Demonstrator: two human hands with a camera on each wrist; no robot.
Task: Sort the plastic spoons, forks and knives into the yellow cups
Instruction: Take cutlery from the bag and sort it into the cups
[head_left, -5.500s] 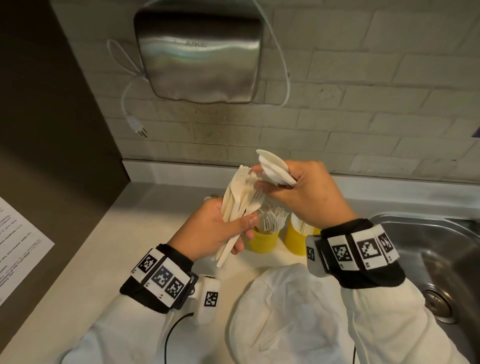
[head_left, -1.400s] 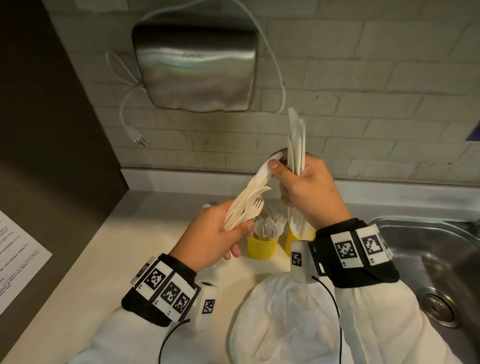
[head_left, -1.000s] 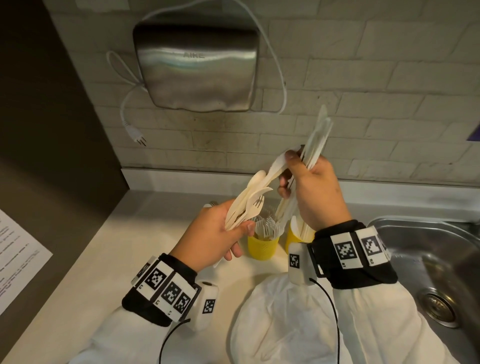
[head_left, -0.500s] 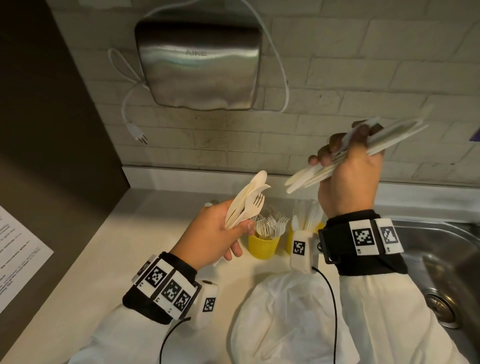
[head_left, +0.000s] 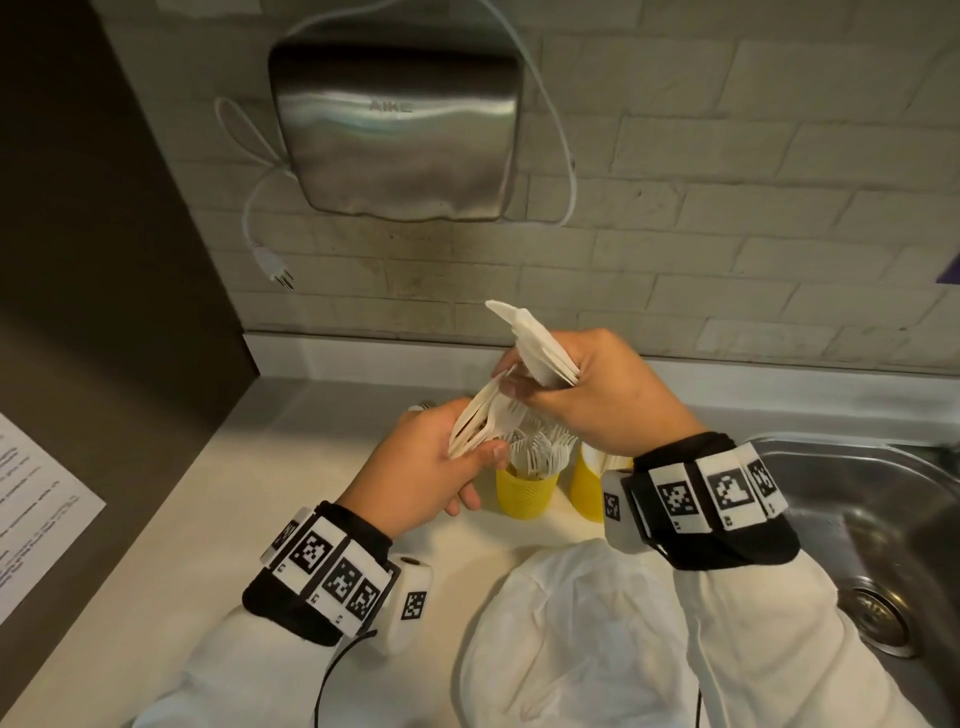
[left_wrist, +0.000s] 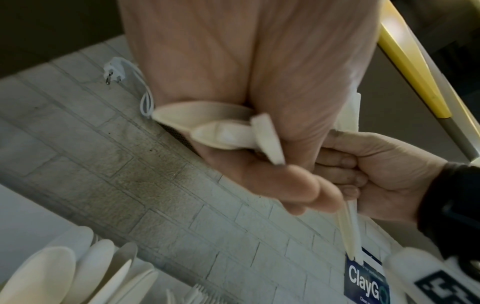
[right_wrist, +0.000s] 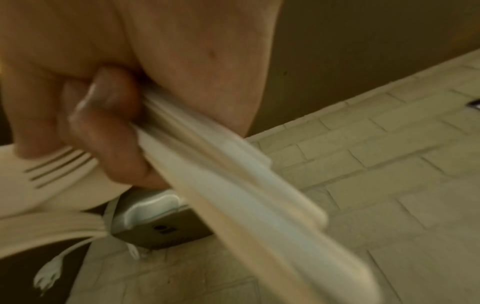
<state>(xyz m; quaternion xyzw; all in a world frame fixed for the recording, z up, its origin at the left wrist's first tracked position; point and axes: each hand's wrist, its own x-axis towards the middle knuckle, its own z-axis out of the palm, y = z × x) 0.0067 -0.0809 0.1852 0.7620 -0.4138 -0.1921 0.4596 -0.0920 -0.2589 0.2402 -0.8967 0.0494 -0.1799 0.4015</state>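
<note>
1. The right hand (head_left: 597, 395) has its grip closed round a stack of plastic knives (head_left: 535, 345), thumb and forefinger reaching to the other bundle.
2. The left hand (head_left: 431, 467) clasps mixed spoons and forks (head_left: 483, 421).
3. On the tabletop (head_left: 218, 519), one yellow cup (head_left: 524, 493) already holds forks; the second cup (head_left: 587, 486) holds cutlery too.
4. I judge sorting well underway; both handfuls remain.

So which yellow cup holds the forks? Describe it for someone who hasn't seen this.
Start at the steel hand dryer on the brick wall and drop to the pale counter. Two yellow plastic cups stand there; it is the left yellow cup, bristling with white fork tines, unlike its half-hidden neighbour.
</note>
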